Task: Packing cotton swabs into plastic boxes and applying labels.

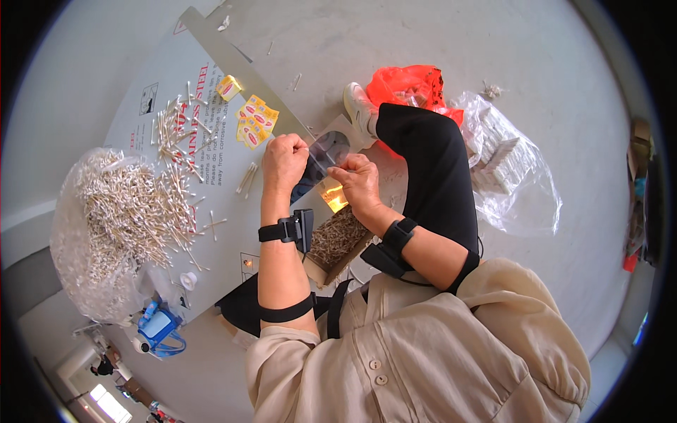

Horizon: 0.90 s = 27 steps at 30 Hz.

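Note:
My left hand (pixel 285 166) is closed, its fingers pinched at one edge of a clear, shiny plastic bag (pixel 322 156). On the bag's other side my right hand (pixel 360 182) pinches it too, so the film stretches between both hands. A bright yellow patch (pixel 334 197) shows at the lower end, below my right fingers; whether it lies inside the bag I cannot tell. Just under my hands stands an open cardboard box (pixel 316 271) full of thin brownish sticks. A few cotton swabs (pixel 247 179) lie on the table left of my left hand.
The printed steel-topped table (pixel 240 211) bears loose swabs (pixel 173 134), a large plastic bag of swabs (pixel 120 218), yellow cards (pixel 255 121), a small yellow box (pixel 228 87) and a blue bottle (pixel 159 326). A red bag (pixel 409 83) and a clear bag of white packs (pixel 497 162) are on the floor.

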Available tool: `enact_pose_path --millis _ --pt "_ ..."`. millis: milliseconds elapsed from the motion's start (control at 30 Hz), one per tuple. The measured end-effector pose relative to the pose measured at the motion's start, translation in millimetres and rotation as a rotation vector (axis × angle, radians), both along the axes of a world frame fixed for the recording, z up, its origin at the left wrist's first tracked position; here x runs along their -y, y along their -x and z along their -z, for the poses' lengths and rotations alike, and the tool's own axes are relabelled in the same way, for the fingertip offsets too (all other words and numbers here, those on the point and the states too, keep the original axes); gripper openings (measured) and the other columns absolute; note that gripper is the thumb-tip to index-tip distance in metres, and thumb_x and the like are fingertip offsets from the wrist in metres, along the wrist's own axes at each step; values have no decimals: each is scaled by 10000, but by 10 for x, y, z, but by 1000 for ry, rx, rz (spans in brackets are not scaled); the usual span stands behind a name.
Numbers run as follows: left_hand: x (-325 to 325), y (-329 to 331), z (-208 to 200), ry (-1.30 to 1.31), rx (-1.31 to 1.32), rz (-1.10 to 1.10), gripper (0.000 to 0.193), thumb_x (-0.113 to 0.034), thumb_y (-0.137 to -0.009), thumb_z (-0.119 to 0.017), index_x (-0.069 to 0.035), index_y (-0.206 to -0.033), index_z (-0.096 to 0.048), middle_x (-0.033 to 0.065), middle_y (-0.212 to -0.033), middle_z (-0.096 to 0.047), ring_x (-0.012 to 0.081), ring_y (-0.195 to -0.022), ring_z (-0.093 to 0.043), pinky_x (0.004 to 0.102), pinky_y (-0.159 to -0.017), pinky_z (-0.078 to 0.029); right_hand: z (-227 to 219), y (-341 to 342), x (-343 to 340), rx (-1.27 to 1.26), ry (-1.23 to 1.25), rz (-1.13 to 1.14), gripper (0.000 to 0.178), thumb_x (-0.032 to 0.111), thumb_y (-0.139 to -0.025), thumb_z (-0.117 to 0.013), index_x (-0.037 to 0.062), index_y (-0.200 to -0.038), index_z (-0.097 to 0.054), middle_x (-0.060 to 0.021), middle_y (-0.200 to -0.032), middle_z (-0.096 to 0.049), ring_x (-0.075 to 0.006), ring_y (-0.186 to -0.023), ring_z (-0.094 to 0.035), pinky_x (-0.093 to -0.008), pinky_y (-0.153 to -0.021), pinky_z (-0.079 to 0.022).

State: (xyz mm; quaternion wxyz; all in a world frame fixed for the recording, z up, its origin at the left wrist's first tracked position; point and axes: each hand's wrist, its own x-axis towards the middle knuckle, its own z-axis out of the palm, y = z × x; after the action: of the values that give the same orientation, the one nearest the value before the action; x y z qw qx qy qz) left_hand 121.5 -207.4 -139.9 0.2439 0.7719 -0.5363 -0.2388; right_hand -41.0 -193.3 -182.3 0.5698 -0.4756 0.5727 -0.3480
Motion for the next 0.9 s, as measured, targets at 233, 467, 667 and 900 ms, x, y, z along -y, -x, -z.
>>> enact_pose_path --millis 233,467,667,900 --pt "-12 -49 -10 -21 -36 -1 71 -88 -719 -638 -37 -740 -684 150 -751 -661 324 -718 -639 405 -655 -500 -12 -20 -37 18 26 26 202 114 -670 -778 -23 -695 -632 -151 -890 -606 -276 -889 -579 -357 -776 -463" --pt "-27 -60 -31 -28 -75 3 77 -95 -725 -645 -39 -752 -691 152 -732 -661 307 -684 -646 386 -633 -500 -52 1 -30 -1 33 -17 196 111 -667 -777 -23 -699 -638 -150 -904 -606 -278 -886 -579 -359 -775 -462" --pt "-31 -86 -31 -43 -49 30 68 -93 -725 -644 -41 -739 -685 150 -718 -658 318 -683 -646 393 -642 -506 -53 -21 -58 -22 114 -7 186 107 -653 -778 -18 -686 -645 -142 -894 -592 -286 -867 -574 -366 -760 -461" --pt "-34 -73 -41 -74 55 28 64 -67 -730 -621 -28 -687 -648 155 -707 -652 346 -720 -636 438 -670 -503 -46 -71 -91 -171 212 -71 154 116 -630 -778 16 -666 -666 -107 -957 -582 -291 -954 -533 -370 -814 -456"
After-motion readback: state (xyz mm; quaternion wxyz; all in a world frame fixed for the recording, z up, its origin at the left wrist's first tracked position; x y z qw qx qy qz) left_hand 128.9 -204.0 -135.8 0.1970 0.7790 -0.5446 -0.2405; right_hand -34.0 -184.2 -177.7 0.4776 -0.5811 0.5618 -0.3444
